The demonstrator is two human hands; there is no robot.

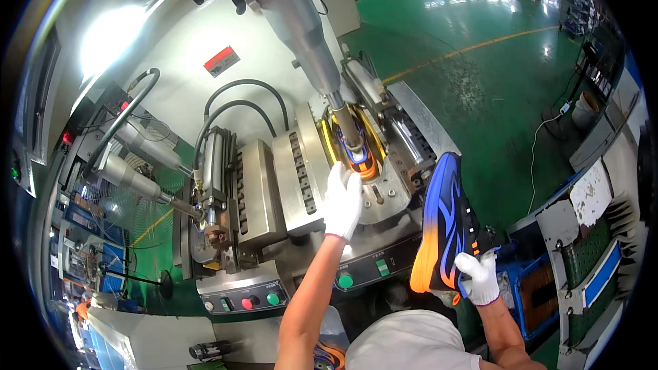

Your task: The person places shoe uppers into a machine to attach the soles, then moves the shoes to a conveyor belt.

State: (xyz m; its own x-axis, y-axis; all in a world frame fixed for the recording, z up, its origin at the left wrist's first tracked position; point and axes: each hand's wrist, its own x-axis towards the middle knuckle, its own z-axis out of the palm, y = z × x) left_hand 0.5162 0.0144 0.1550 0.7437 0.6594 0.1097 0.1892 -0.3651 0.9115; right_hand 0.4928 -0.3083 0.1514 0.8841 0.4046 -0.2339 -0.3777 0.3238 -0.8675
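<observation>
Two sneakers are in play at this press. Your left hand (343,200), in a white glove, reaches up to the orange and blue sneaker (358,154) seated sole-up in the press cradle (384,195), under the ram (346,123); your fingers rest flat against its heel end, spread rather than closed, gripping nothing. Your right hand (480,275) has its fingers wrapped round the heel of a second sneaker (447,229), blue fading to orange, held upright beside the right edge of the machine. Judging from this, one shoe is loaded and the ram is down on it, while the other waits in your grip. Green and red buttons (255,300) on the front panel sit untouched below.
</observation>
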